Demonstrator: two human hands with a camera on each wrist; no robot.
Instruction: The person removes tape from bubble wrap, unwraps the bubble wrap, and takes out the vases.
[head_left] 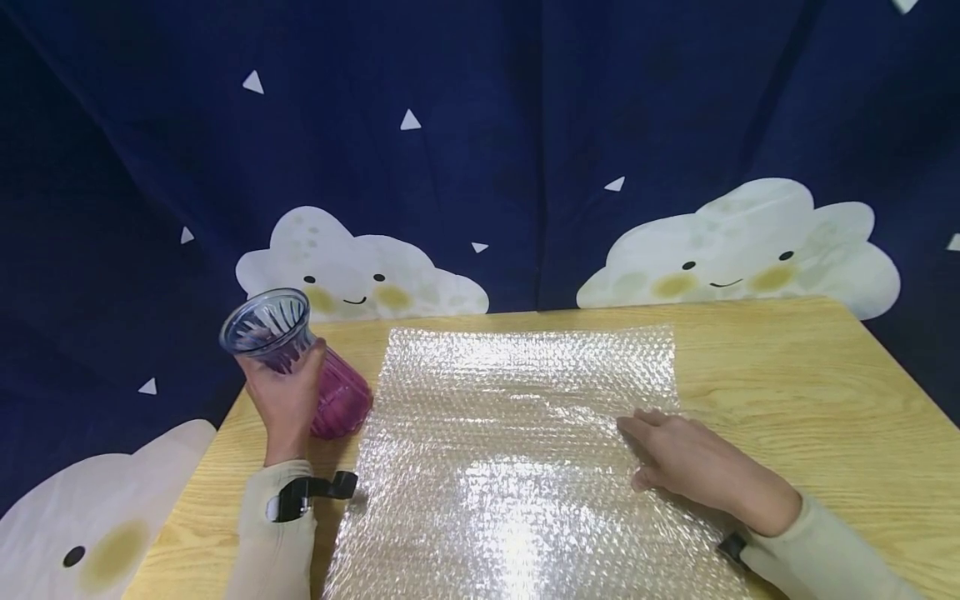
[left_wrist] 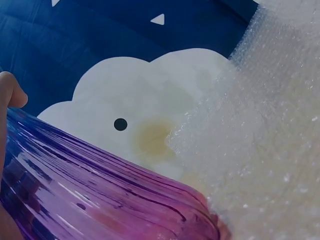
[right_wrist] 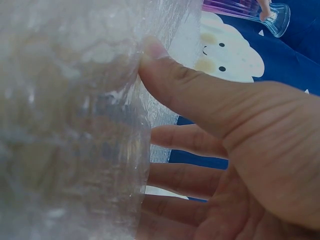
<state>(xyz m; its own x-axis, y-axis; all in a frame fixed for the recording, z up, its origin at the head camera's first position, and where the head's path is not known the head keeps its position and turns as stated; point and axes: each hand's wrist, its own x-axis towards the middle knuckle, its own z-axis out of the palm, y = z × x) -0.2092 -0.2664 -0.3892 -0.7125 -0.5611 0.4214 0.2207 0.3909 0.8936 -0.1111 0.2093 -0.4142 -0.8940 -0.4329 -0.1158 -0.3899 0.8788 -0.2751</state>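
My left hand (head_left: 288, 400) grips a ribbed glass vase (head_left: 342, 398) near its neck. The vase fades from a blue flared mouth to a pink-purple base. It is tilted, its mouth to the upper left and its base beside the left edge of a clear bubble wrap sheet (head_left: 517, 433). The left wrist view shows the ribbed side of the vase (left_wrist: 115, 190) up close. On the right edge of the sheet, my right hand (head_left: 693, 467) pinches the wrap. Its thumb (right_wrist: 175, 80) lies on one face, and its fingers pass behind the other, partly hidden by the film.
A wood-grain table (head_left: 787, 375) lies under the sheet. Behind it and to its left hangs a dark blue cloth (head_left: 480, 125) with smiling clouds and white triangles. The wrap has shallow creases and bright glare.
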